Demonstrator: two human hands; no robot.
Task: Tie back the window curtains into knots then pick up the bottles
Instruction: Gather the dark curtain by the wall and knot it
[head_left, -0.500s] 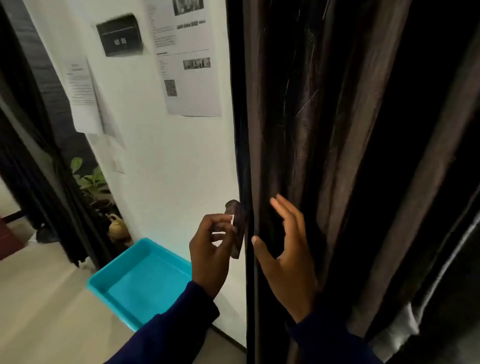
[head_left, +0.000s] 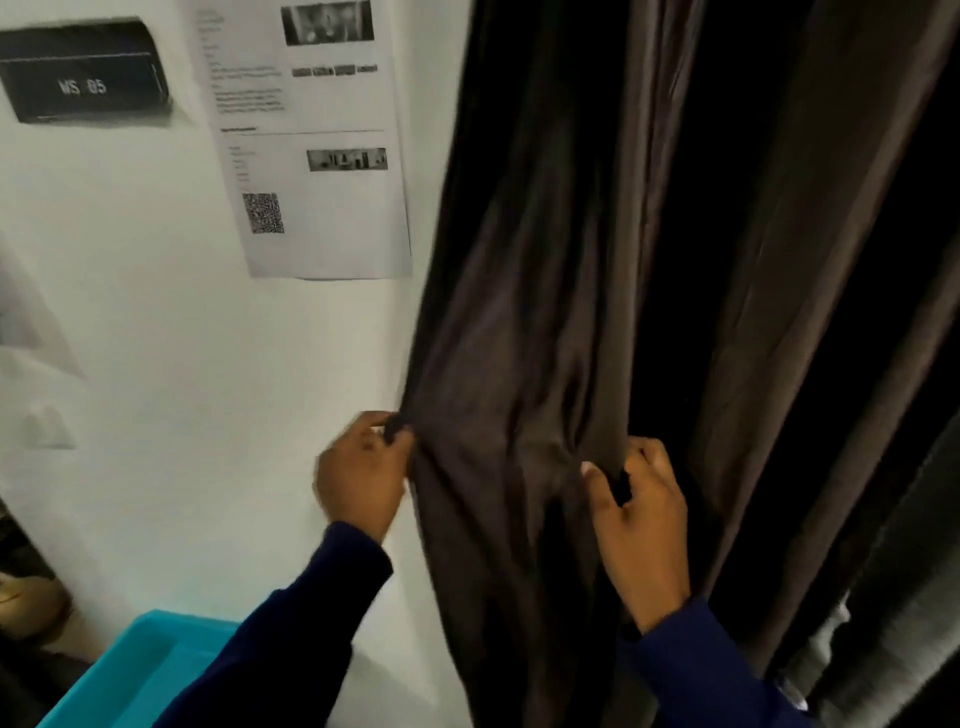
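A dark brown curtain (head_left: 524, 291) hangs in long folds beside a white wall. My left hand (head_left: 361, 475) pinches the curtain's left edge at about waist height. My right hand (head_left: 639, 514) grips a bunched fold further right, thumb in front and fingers behind the cloth. The stretch of curtain between my two hands is gathered and creased. More dark curtain (head_left: 779, 312) hangs to the right. No bottles are in view.
A turquoise tray (head_left: 124, 675) sits at the lower left near the wall. A printed sheet with a QR code (head_left: 311, 156) and a black sign reading WS 05 (head_left: 83, 73) are fixed to the white wall. A light switch (head_left: 49, 426) is on the left.
My right hand, open beside the curtain before, now grips a fold. My left hand keeps its hold on the edge. The view has tilted up and closer to the wall.
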